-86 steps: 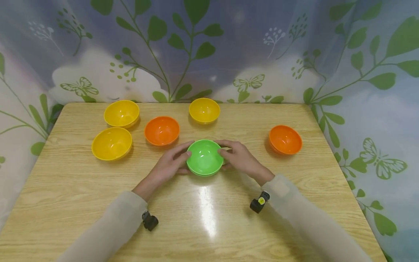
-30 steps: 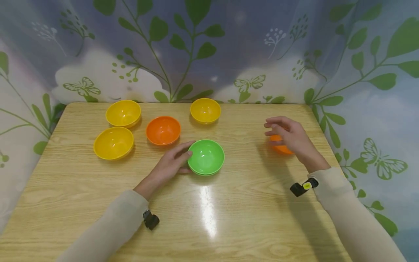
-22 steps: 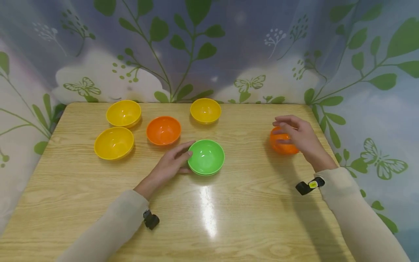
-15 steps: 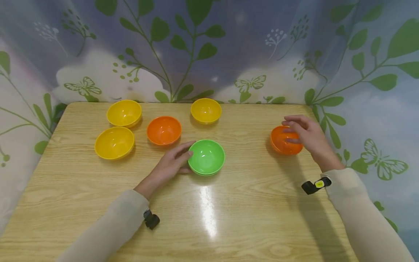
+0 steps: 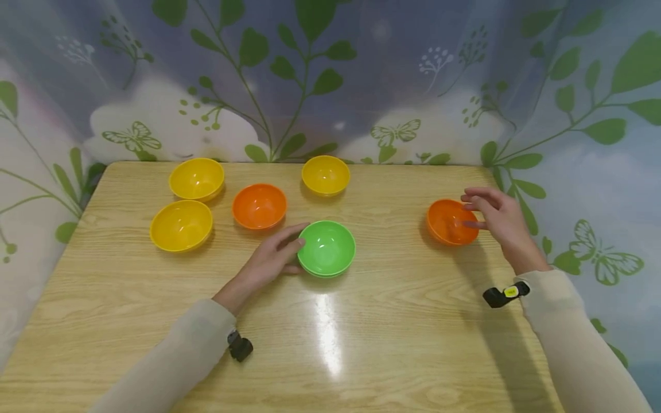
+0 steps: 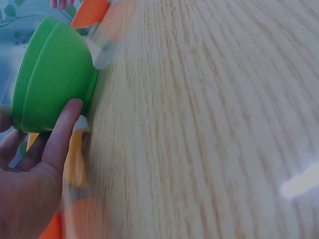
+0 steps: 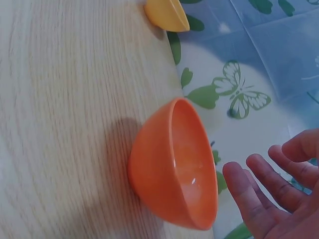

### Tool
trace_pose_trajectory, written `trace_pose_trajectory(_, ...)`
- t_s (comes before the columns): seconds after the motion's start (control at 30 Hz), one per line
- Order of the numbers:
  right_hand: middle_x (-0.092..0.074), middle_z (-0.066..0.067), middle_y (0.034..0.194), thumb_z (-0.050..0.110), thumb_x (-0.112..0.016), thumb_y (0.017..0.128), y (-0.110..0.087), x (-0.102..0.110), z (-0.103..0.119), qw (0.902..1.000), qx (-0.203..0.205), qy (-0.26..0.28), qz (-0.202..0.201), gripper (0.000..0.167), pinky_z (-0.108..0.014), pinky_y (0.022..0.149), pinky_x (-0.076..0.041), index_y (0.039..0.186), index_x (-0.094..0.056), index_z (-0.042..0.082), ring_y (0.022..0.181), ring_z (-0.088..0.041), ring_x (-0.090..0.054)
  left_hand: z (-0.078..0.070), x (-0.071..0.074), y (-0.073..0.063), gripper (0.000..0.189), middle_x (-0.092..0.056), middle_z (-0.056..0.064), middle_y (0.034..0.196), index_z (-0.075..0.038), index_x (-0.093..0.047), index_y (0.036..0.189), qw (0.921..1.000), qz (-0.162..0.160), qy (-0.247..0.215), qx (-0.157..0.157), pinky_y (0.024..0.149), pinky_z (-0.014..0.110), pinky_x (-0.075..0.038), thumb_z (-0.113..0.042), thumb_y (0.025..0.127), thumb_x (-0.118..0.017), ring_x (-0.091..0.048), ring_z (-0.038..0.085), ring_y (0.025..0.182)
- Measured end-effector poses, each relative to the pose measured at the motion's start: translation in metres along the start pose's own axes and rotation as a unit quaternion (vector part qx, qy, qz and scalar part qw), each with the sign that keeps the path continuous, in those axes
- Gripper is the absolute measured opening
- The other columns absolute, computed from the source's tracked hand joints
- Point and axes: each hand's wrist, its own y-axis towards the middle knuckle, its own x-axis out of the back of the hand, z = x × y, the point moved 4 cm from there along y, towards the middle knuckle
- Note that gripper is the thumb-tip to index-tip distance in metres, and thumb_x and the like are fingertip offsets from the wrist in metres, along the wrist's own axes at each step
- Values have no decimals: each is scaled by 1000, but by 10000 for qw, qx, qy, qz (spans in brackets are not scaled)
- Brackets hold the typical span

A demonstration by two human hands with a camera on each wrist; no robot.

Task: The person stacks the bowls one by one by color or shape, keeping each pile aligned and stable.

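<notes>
While the left hand (image 5: 268, 261) rests relaxed fingers against the green bowl (image 5: 326, 248), the open right hand (image 5: 498, 221) nears the orange bowl (image 5: 448, 222): probably light, stiff, slick plastic, best pinched at its rim.

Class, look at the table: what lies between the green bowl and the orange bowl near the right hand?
Only bare table between green bowl and orange bowl, seen in the head view.

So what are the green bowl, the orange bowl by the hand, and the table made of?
Green bowl: probably plastic, smooth, even colour with small shiny spots.
Orange bowl: likely the same plastic, thin-walled, glossy inside.
Table: wood-look top, grain lines under a shiny coat reflecting light; real wood or laminate, cannot tell.
</notes>
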Motion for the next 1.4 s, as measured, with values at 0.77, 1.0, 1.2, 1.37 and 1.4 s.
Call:
trace_pose_trajectory(0.77,-64,7,122,36,-45,118,1,16,-31,9942,-279,-917,-498,47,-27,77,-70,148,-55,2,102,-7,-61,2,0,1,52,-44,12,171,-20,-46,167,10000,-69,5,33,95,43,-69,-25,116,-55,-66,41,134)
trace_pose_trajectory(1.0,-61,-12,139,32,-44,118,2,16,-37,9936,-367,-964,-463,50,-27,79,-70,153,-52,-2,104,-8,-60,2,0,1,52,-45,13,170,-20,-46,167,10000,-71,-18,24,95,43,-69,-25,116,-55,-66,40,134)
trace_pose_trajectory(1.2,-52,-24,149,28,-44,118,3,14,-47,9941,-408,-940,-367,52,-26,79,-70,157,-47,-7,102,-6,-59,2,0,1,52,-44,12,171,-19,-46,167,10000,-46,-24,-2,95,43,-69,-24,116,-54,-65,41,136)
trace_pose_trajectory(1.37,-47,-28,154,24,-41,118,6,11,-55,9942,-399,-955,-291,51,-29,79,-70,158,-45,-8,102,-4,-58,2,0,1,52,-44,11,171,-20,-46,167,10000,-59,3,5,95,43,-69,-25,116,-55,-65,40,136)
trace_pose_trajectory(1.4,-46,-29,155,23,-40,118,7,10,-56,9944,-397,-945,-274,51,-29,79,-70,158,-45,-9,103,-5,-58,2,1,1,52,-44,11,171,-20,-46,167,10000,-62,12,6,95,43,-69,-26,116,-55,-65,40,136)
